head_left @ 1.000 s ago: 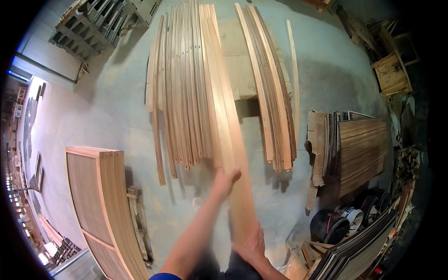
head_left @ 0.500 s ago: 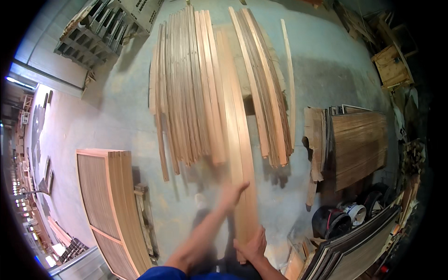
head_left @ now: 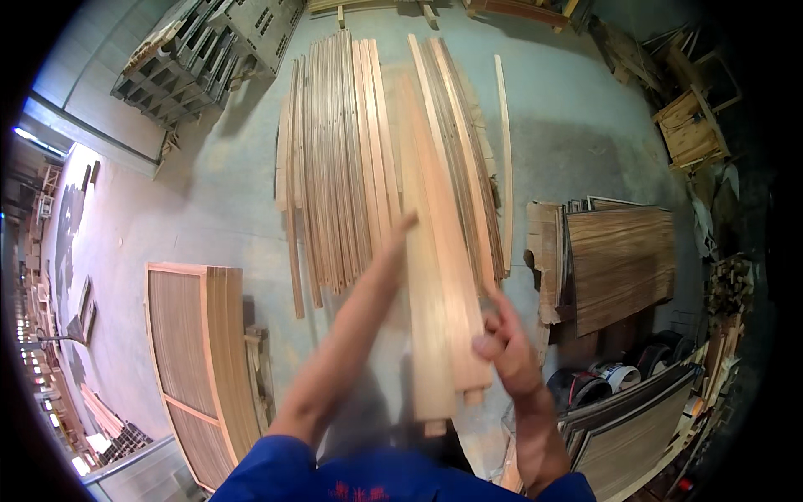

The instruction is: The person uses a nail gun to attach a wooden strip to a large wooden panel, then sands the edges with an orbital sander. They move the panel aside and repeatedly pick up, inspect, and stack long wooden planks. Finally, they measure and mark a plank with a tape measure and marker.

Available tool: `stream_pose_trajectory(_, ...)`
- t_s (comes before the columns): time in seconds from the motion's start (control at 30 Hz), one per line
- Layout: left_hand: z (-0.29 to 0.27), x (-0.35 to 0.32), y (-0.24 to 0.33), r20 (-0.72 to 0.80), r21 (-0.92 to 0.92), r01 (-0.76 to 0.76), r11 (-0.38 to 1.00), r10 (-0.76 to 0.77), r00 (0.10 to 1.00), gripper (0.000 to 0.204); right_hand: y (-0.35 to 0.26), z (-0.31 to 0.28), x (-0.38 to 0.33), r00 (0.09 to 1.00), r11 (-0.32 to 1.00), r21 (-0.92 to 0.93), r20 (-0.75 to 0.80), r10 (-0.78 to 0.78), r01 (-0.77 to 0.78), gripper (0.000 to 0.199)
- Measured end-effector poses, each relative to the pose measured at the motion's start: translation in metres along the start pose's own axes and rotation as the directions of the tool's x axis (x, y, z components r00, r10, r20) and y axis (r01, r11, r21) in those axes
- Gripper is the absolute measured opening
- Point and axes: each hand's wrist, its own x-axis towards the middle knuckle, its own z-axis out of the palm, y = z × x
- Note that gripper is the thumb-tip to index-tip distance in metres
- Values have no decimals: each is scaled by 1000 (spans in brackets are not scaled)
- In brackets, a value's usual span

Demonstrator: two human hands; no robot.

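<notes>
Right hand (head_left: 514, 356) half-curled by right edge of two long, pale, flat wooden boards (head_left: 431, 335), grip unclear; left hand (head_left: 400, 234) blurred at their left edge, can't tell hold. Boards point between two crowding rows of thin brown wooden slats (head_left: 335, 167), left row overhanging near edge of tan flat sheet (head_left: 283, 171); grey slotted stack (head_left: 176, 75) far left.

Your top (head_left: 418, 478) is a strong blue. Its left sleeve (head_left: 272, 467) and right sleeve (head_left: 573, 488) are of the same blue and short, leaving your forearms bare. Red lettering (head_left: 361, 490) marks the front of the cloth. Your legwear (head_left: 457, 446) is dark and only partly visible; its cut cannot be determined. Your left hand (head_left: 400, 234) and right hand (head_left: 512, 351) are bare.
</notes>
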Motion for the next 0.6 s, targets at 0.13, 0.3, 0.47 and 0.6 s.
stream_pose_trajectory(0.13,73,-5,71,40,73,-211,975,209,977,61,-98,37,31,975,964,154,-4,-221,219,69)
stream_pose_trajectory(0.3,124,-17,109,94,132,-308,942,297,950,59,-143,53,44,963,914,306,-75,-257,268,60)
stream_pose_trajectory(0.47,126,-4,115,48,56,-265,963,262,964,56,-148,49,47,961,911,308,-89,-261,275,57)
stream_pose_trajectory(0.6,116,6,115,94,-64,-249,966,254,963,46,-151,47,49,955,912,286,-110,-275,296,58)
